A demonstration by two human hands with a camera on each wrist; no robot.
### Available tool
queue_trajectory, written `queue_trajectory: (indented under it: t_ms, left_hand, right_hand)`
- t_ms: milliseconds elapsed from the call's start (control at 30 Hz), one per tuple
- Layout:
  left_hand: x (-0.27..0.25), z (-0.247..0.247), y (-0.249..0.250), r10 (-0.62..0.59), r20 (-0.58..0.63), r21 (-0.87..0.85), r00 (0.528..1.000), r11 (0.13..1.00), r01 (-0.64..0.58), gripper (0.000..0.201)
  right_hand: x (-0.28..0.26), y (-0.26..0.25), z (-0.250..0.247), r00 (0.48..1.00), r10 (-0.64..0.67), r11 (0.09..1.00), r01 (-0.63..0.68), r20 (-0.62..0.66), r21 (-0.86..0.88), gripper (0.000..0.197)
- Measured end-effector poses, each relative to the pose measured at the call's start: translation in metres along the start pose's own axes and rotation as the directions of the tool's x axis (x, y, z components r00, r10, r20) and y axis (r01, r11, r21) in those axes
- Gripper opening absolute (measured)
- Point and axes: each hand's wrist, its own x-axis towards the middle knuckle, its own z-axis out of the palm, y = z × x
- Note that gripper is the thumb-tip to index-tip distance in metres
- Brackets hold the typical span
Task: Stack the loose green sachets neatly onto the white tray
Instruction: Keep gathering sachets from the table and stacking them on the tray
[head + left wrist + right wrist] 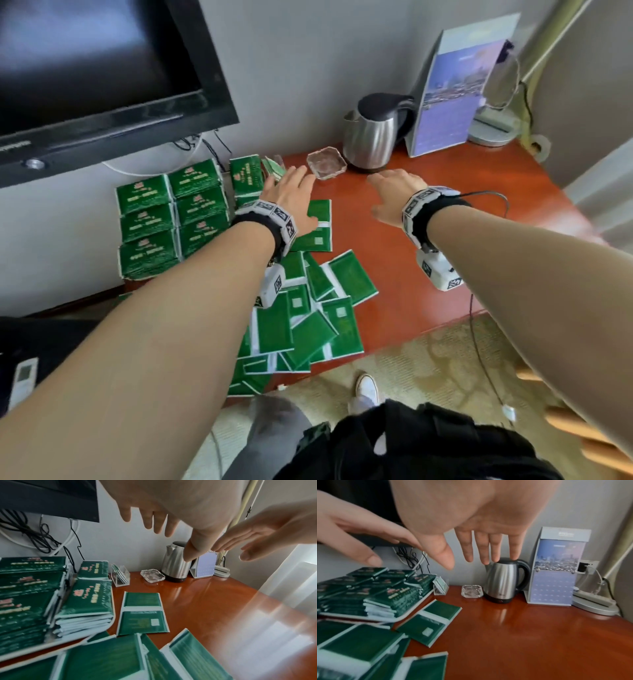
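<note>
Both hands are up over the red-brown table [428, 274], and most of the white tray [102, 629] is buried: only its near rim and rounded corner peek out from under the stacked sachets [171, 212], which sit in tidy green piles at the table's left back, just under the television [85, 68]. The left forearm covers part of the loose sachets [308, 325], a jumbled, overlapping heap along the front-left edge, a few poking over the lip; how far the heap runs beneath the arm can't be seen. The left hand [287, 192] hovers with fingers spread and straight, holding nothing, above the gap between the tray and one sachet lying alone [142, 614]. The right hand [394, 195] is likewise released, fingers extended, empty, over bare tabletop. Plenty of free room on the right half of the table, all the way to the front edge. At the back, a clear ashtray [326, 162], a steel kettle [373, 137] and a standing blue leaflet [452, 99] line the wall, with a small clear holder [120, 575] just beside the tray. There is gold and red print on the stacked sachets, but it is too blurred to read; the leaflet text is equally illegible.
</note>
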Motion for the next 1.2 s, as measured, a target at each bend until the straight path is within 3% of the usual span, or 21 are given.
queue_trajectory:
  t_ms: [200, 400, 667, 733, 833, 967, 1100, 1200]
  left_hand:
    - [-0.013, 0.029, 0.05, -0.052, 0.081, -0.001, 0.995, 0.999, 0.052, 0.09]
    - [-0.027, 0.077, 0.057, -0.068, 0.21, 0.037, 0.975, 0.997, 0.061, 0.083]
    - [-0.055, 0.163, 0.09, 0.202, 0.417, 0.036, 0.886, 0.971, -0.238, 0.07]
    - [-0.054, 0.175, 0.096, 0.216, 0.434, 0.033, 0.875, 0.966, -0.255, 0.073]
    - [-0.046, 0.183, 0.095, 0.199, 0.403, 0.034, 0.893, 0.972, -0.232, 0.076]
    - [-0.034, 0.183, 0.091, 0.175, 0.422, 0.03, 0.89, 0.978, -0.207, 0.062]
    - [-0.022, 0.177, 0.095, 0.183, 0.456, 0.025, 0.871, 0.976, -0.218, 0.055]
    - [-0.015, 0.176, 0.097, 0.204, 0.496, 0.033, 0.844, 0.967, -0.252, 0.056]
  right_hand:
    - [-0.011, 0.048, 0.039, 0.995, -0.004, 1.0, 0.003, 0.101, 0.007, 0.06]
    - [-0.01, 0.049, 0.089, 0.986, -0.048, 0.996, 0.035, 0.157, 0.085, 0.055]
    - [-0.004, 0.023, 0.183, 0.955, -0.083, 0.989, 0.044, 0.285, 0.143, 0.038]
    - [-0.003, 0.013, 0.198, 0.957, -0.052, 0.982, -0.003, 0.285, 0.188, 0.042]
    - [-0.002, 0.0, 0.214, 0.964, 0.054, 0.944, -0.135, 0.261, 0.302, 0.051]
    - [0.002, -0.006, 0.225, 0.948, 0.148, 0.892, -0.251, 0.281, 0.377, 0.019]
    - [0.005, -0.004, 0.227, 0.936, 0.177, 0.853, -0.3, 0.304, 0.427, 0.019]
    - [0.003, -0.003, 0.226, 0.943, 0.148, 0.871, -0.267, 0.299, 0.411, 0.019]
